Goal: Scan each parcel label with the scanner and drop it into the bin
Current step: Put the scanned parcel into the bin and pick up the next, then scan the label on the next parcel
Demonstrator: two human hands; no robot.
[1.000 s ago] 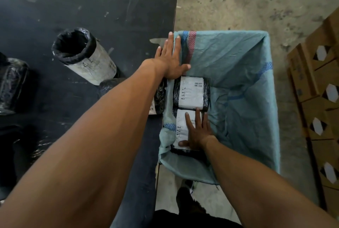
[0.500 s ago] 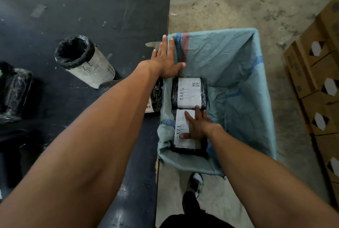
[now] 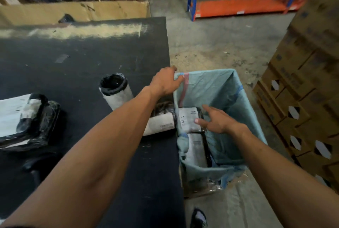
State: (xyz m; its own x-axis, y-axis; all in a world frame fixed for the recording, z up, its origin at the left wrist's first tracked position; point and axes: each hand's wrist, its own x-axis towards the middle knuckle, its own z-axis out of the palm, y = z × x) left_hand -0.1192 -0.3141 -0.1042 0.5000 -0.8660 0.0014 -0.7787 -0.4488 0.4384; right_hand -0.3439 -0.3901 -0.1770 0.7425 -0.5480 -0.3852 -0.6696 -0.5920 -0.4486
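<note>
Nearest, the right hand (image 3: 216, 120), which half a second ago pressed flat on the near parcel (image 3: 196, 149) in the bin (image 3: 238, 99), now hovers above the far parcel (image 3: 189, 119) with fingers spread and holding nothing. Both labelled parcels lie end to end along the bin's left wall, unmoved. Farther out, the left hand (image 3: 165, 82) rests at the bin's far left corner as before, fingers loosely extended, while the view has tilted up to show the rolled parcel (image 3: 115, 90) on the black table (image 3: 73, 66) and the shelving (image 3: 238, 5) beyond.
</note>
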